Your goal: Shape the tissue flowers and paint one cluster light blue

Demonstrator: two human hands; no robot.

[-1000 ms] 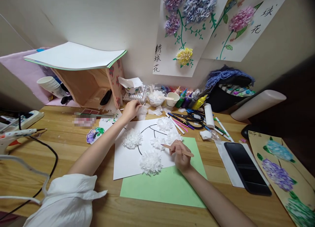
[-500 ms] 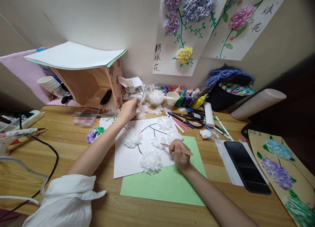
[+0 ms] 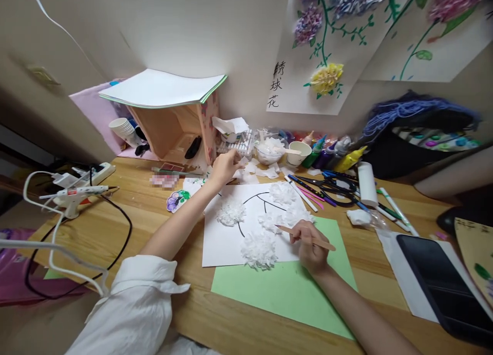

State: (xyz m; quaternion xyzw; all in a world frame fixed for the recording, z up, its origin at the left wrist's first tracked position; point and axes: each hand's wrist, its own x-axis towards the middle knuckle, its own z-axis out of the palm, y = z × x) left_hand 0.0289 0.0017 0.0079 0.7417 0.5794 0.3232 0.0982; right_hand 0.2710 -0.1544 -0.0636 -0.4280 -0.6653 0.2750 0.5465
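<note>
My right hand (image 3: 313, 247) is closed around a flat wooden craft stick (image 3: 285, 229), whose narrow tip lies at a small white paper flower (image 3: 270, 222). That flower is on a white sheet (image 3: 217, 247) with black drawn stems and several other ruffled white flowers, such as the large front one (image 3: 259, 250). My left hand (image 3: 226, 168) reaches over the sheet's far edge to loose white paper pieces (image 3: 269, 169). Its fingers are pressed together; whatever they hold is too small to make out.
Beneath the sheet lies green paper (image 3: 285, 293). At the back stand a bowl of white scraps (image 3: 269, 150), a paper cup (image 3: 298, 153) and paint bottles (image 3: 350, 160). Scissors (image 3: 339, 188) and pens lie right, near a phone (image 3: 442, 283). A glue gun (image 3: 73, 198) with cords is left.
The view has swung left, so everything sits farther right in the picture. Both hands stay in about the same places over the desk, the stick's tip still at the small flower.
</note>
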